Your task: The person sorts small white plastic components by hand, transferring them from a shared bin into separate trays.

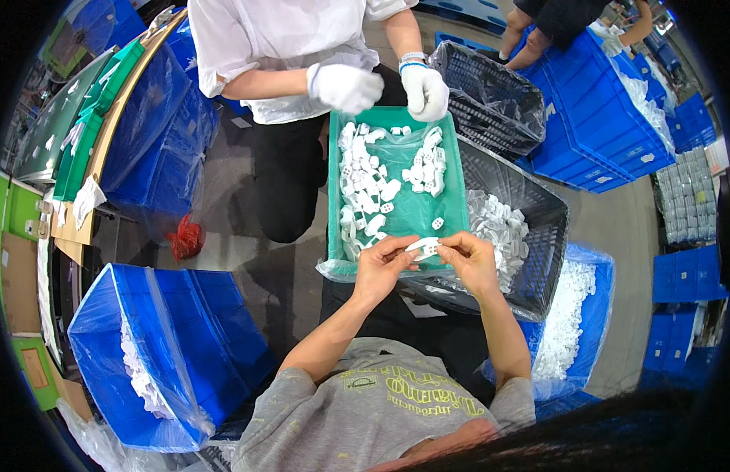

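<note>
Between my two hands, over the near edge of the green tray point(462, 177), is a small white plastic part point(424, 248) with square openings. My left hand point(383, 263) pinches its left end, a curved pointed piece. The fingers of my right hand point(468, 258) close on its right end. Whether it is one piece or two joined pieces I cannot tell. Inside the tray lie loose white parts point(365, 177) in a heap on the left and a smaller pile of white parts point(428, 167) on the right. One single white part point(437, 223) lies just beyond my fingers.
A co-worker's white-gloved hands point(380, 88) are above the tray's far end. A black crate point(547, 275) with white pieces stands right of the tray. Blue bins point(215, 315) flank me on the left and, holding white pieces, a blue bin point(597, 315) on the right. A red bag point(185, 237) lies on the floor.
</note>
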Tool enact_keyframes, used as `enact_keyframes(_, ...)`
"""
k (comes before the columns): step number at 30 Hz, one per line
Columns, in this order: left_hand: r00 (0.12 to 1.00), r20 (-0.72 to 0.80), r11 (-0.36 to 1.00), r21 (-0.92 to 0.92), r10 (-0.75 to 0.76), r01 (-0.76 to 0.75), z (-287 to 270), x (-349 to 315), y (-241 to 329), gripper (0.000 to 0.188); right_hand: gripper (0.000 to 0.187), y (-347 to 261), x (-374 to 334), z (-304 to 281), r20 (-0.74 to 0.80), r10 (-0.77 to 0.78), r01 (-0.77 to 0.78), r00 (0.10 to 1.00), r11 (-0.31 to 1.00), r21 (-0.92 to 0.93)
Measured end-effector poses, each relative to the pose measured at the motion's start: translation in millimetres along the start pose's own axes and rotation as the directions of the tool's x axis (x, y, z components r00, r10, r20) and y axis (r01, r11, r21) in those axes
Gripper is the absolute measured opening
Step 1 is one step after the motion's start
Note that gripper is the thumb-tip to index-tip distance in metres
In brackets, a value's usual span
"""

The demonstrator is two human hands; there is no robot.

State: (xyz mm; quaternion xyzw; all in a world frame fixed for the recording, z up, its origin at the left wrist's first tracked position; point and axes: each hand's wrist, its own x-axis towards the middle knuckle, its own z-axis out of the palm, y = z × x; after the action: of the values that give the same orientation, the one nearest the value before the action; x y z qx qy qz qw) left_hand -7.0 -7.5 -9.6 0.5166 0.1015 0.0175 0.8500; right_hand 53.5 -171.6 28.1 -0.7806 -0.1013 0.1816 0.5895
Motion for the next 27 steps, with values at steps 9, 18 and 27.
enact_keyframes(9, 0.999, 0.009, 0.993, 0.111, 0.047, -0.047, 0.5, 0.7, -2.2, 0.021, 0.006, 10.7, 4.0, 10.9, -0.029, 0.092, -0.084, 0.995, 0.972, 0.218)
enact_keyframes(18, 0.997, 0.002, 0.977, 0.197, 0.083, -0.082, 7.0, 2.4, -1.0, 0.022, 0.008, 15.4, 9.4, 4.9, -0.017, 0.102, -0.096, 0.995, 0.97, 0.222)
enact_keyframes(27, 0.995, -0.014, 0.982, 0.161, 0.102, -0.099, -4.6, -1.4, -12.3, 0.021, 0.009, 19.0, 0.3, 20.0, -0.034, 0.049, -0.039, 0.998, 0.972, 0.23)
